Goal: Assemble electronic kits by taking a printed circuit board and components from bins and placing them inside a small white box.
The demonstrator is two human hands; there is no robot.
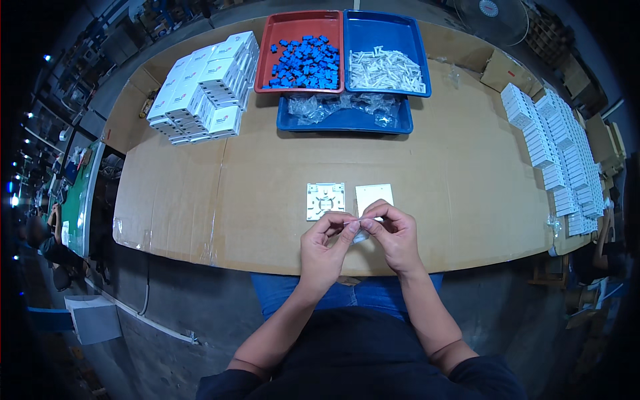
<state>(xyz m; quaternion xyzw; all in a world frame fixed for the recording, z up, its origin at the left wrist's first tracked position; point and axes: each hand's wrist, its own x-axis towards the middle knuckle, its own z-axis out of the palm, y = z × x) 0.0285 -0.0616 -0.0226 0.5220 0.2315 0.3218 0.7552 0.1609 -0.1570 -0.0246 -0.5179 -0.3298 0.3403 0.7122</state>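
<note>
Fingers (351,229) of both hands are closed in a pinch; the left hand (323,252) and the right hand (400,248) meet thumb to thumb on a small pale piece (359,220), grasped from either side above the surface (267,173), near the middle of its front edge; the piece is mostly hidden by the fingertips, so I cannot tell its shape; a bluish-white bit shows just under the thumbs, though whether it belongs to that piece I cannot tell.

Just beyond the hands, toward the far edge, lie a square white moulded frame (327,200) with a ring at its centre and, to its right, a plain white plate (374,194), partly covered by the right hand.

Farther out, at the middle of the far edge, a red tray (293,25) holds blue parts (307,63); beside it a blue tray (383,30) holds slender white parts (387,69); in front of these sits a lower blue tray (343,128) with clear plastic bags (313,108); white boxes (193,87) are stacked toward the far left corner, and rows of white pieces (557,160) stand along the right edge.
</note>
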